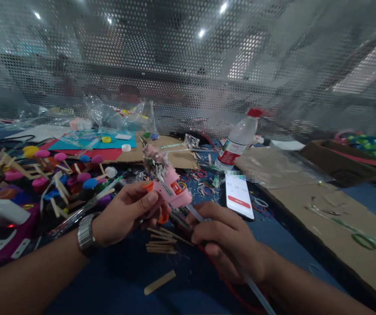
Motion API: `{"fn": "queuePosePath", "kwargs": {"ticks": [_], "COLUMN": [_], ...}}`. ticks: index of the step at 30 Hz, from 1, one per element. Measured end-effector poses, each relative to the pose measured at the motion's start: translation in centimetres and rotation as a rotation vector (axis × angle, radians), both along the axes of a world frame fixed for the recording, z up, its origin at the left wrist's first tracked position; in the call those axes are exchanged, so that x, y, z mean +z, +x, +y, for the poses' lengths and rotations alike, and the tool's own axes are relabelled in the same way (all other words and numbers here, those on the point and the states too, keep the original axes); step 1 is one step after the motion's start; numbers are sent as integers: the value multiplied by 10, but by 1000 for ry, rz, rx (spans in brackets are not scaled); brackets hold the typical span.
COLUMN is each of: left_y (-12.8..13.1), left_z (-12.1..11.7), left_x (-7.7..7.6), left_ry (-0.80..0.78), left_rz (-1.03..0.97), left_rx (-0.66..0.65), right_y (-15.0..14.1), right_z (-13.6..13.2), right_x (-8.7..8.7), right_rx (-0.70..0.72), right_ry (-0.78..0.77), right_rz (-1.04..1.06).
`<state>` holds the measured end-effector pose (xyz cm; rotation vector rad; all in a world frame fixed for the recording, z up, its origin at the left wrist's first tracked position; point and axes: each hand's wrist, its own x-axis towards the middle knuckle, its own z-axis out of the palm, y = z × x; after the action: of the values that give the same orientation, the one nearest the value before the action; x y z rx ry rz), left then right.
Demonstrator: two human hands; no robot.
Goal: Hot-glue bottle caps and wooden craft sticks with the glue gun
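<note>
A small pink hot glue gun [171,192] with orange parts is in my left hand [125,214], the fingers closed round its grip. Its nozzle end points up and away from me and is crusted with dirty, hardened glue. My right hand [222,245] pinches a long translucent glue stick [195,213], whose far end meets the back of the glue gun. How deep that end sits inside cannot be made out. The stick's other end [256,293] trails out below my right palm. Beneath the hands lie several wooden craft sticks [160,245].
Colourful bottle caps [85,177] joined with sticks crowd the left. Beyond the hands stands a red-capped water bottle [237,142], with a lit phone [238,197] near it. Cardboard [306,223] covers the right side, and a cardboard box [332,159] sits behind. Perforated metal [175,57] closes off the back.
</note>
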<state>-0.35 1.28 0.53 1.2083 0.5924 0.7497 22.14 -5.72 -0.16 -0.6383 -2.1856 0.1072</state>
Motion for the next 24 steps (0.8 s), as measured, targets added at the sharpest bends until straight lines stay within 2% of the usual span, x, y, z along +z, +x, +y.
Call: {"fn": "queuePosePath", "kwargs": {"ticks": [4, 8, 18, 24], "left_y": [-4, -6, -7, -7], "left_z": [3, 3, 1, 0], "left_x": [-9, -14, -8, -6], "left_ry": [121, 124, 192, 173], "left_rz": [20, -22, 61, 42], "left_rx": [-76, -108, -140, -119], "right_y": [-2, -3, -5, -8], "right_z": [-2, -3, -8, -5], "right_x": [2, 1, -1, -1], "right_rx": [-8, -6, -32, 26], "right_ry": [15, 23, 15, 6], "right_rz": [-15, -12, -3, 5]}}
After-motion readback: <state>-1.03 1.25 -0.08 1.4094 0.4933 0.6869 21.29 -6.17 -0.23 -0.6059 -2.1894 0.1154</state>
